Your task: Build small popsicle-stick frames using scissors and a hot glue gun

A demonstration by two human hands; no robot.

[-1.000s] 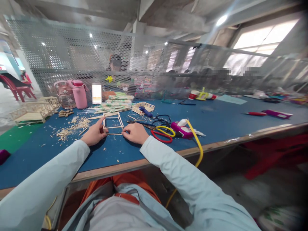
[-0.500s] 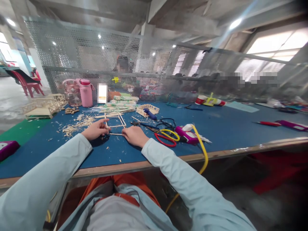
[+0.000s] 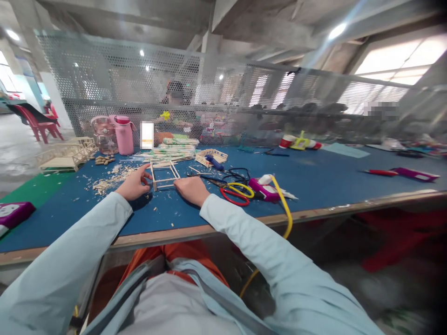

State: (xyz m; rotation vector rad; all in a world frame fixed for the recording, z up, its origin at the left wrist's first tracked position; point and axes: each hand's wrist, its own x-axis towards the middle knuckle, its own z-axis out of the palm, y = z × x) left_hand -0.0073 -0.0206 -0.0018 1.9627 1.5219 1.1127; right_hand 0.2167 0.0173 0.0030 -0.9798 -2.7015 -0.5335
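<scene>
A small frame of thin wooden sticks (image 3: pixel 165 180) stands on the blue table in front of me. Just left of it is my left hand (image 3: pixel 134 184), its thumb and forefinger spread around the near-left corner and apart from the sticks as far as I can see. My right hand (image 3: pixel 192 189) is closed at the frame's near-right corner, pinching the end of the front stick; its fingertips are partly hidden. Behind the frame lies a pile of wooden sticks (image 3: pixel 176 151). Wood scraps (image 3: pixel 108 180) are scattered beyond my left hand.
Right of my hand lie scissors (image 3: pixel 234 201) and a purple power strip (image 3: pixel 264 190) with a yellow cable (image 3: pixel 282 200). A blue glue gun (image 3: pixel 214 162) rests against a wooden tray (image 3: pixel 200 157). A pink bottle (image 3: pixel 124 136), a phone (image 3: pixel 147 135) and finished stick models (image 3: pixel 63 156) stand at back left.
My left fingers have opened and drawn away from the frame's corner. The front stick, earlier lying loose-looking in front, now sits against the frame at my right fingertips.
</scene>
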